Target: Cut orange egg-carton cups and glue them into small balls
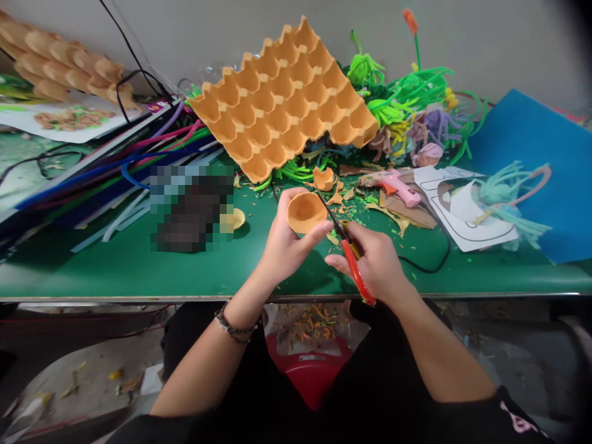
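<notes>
As no writing reads, left hand [282, 243] grips cup [306, 213], right hand [377, 262] grips scissors [349, 253]

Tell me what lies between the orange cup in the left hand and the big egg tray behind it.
In the head view, between the orange cup and the egg tray lie a cut-off orange tray piece, small orange scraps and green pipe-cleaner strands on the green table.

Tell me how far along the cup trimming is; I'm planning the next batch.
Done: one cut cup lies among scraps on the table. In hand: the left hand holds a cup while the right hand works scissors at its rim. Left: the tray is mostly uncut.
</notes>
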`<state>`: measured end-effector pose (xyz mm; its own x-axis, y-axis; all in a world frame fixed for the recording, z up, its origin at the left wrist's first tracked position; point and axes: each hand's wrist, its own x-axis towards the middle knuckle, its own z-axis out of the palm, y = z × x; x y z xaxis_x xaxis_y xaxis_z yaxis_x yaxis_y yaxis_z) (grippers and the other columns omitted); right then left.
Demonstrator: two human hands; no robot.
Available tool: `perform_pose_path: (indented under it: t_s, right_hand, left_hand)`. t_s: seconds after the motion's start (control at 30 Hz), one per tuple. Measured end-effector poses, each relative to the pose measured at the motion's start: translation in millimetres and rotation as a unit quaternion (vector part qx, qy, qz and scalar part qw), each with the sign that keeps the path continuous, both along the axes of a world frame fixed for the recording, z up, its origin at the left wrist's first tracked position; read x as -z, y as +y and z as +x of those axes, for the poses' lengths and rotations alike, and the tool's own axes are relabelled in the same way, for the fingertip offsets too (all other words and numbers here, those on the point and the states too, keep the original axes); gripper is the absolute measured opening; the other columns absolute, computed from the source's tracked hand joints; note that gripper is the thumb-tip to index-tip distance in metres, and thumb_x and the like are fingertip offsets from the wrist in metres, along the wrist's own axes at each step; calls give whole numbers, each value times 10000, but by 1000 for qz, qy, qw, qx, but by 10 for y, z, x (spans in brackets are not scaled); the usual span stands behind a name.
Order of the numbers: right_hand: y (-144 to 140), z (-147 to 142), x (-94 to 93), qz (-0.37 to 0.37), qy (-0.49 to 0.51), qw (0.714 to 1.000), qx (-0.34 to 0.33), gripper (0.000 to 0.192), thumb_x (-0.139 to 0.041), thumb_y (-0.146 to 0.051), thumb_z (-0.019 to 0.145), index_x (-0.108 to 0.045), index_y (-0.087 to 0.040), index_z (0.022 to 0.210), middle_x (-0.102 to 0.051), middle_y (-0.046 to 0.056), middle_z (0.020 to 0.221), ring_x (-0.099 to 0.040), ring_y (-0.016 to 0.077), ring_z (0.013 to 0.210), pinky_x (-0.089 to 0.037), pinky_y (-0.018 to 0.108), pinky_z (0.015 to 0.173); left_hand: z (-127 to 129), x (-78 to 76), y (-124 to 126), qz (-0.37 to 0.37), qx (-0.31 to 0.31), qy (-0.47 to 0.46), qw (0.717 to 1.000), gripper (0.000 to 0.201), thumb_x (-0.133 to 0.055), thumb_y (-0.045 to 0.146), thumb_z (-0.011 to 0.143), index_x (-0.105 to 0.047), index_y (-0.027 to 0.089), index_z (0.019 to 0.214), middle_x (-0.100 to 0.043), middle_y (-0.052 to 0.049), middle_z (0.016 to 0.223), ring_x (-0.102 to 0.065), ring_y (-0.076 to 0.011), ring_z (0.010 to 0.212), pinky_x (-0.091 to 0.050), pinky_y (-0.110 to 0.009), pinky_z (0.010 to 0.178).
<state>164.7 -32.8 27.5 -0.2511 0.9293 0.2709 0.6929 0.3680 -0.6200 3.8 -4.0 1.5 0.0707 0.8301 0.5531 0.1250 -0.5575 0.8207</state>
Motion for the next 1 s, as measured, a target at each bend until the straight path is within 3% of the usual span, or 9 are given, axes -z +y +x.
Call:
perform_pose_path:
  t_s: [0.27,0.4,0.53,0.6,0.7,0.73,0.8,0.9,1.0]
  right_hand:
    - [37,-13,31,-24,44,999,10,592,-487,-781,693,-356,-212,595,-312,-57,481,-240,78,476,-210,245,476]
    - [75,3,95,-21,97,995,30,536,-567,-695,707,-346,-215,616,-356,-57,510,-278,76,480,-237,243,474]
    - [107,10,150,-93,225,970,-12,398,-552,-600,790,-444,-217,802,-441,-53,592,-406,88,500,-337,243,490]
    - [121,2,147,-148,311,938,-43,386,-532,-593,807,-444,-222,866,-465,-49,632,-457,94,513,-393,256,507]
    - [137,1,113,-218,429,872,-93,369,-537,-577,807,-463,-223,878,-507,-18,738,-524,111,596,-460,285,566]
    - [139,8,101,-231,458,851,-109,354,-525,-568,814,-478,-221,870,-515,-5,769,-534,119,629,-471,293,586]
    - [142,33,83,-250,498,820,-129,332,-475,-549,840,-507,-218,846,-522,13,791,-535,129,667,-475,298,600]
    - [149,71,80,-264,531,797,-115,301,-471,-506,851,-546,-214,832,-500,12,787,-492,111,642,-461,273,578]
    - [165,78,84,-255,537,802,-63,267,-548,-477,816,-580,-212,830,-445,-11,753,-423,76,591,-430,228,543]
  left_hand:
    - [-4,-57,-3,-38,27,-16,999,389,-594,525,798,-446,209,969,-541,-18,855,-558,-130,772,-485,-261,678]
    - [-25,-57,8,-100,50,-41,993,405,-554,579,792,-445,198,875,-478,21,711,-461,-79,535,-410,-220,487]
    - [-130,-107,45,-155,21,73,985,450,-391,621,847,-447,192,724,-437,30,551,-442,-101,481,-385,-239,480]
    - [-179,-146,56,-170,-52,225,958,448,-384,605,859,-487,184,746,-533,-13,603,-535,-146,571,-410,-262,539]
    - [-194,-168,51,-194,-163,442,860,433,-452,576,856,-519,160,952,-653,-86,783,-640,-251,739,-448,-310,601]
    - [-186,-159,46,-201,-178,482,834,454,-458,571,859,-504,148,1016,-668,-105,828,-654,-276,777,-460,-321,610]
    - [-167,-125,39,-205,-183,516,812,492,-460,561,866,-470,129,1100,-675,-130,908,-665,-296,837,-484,-328,631]
    - [-163,-74,41,-163,-198,499,828,517,-512,515,861,-437,117,1182,-622,-156,1075,-636,-288,966,-511,-329,711]
    - [-172,-92,34,-33,-198,415,887,438,-554,446,858,-475,141,1163,-537,-145,1147,-546,-266,1087,-482,-371,872]
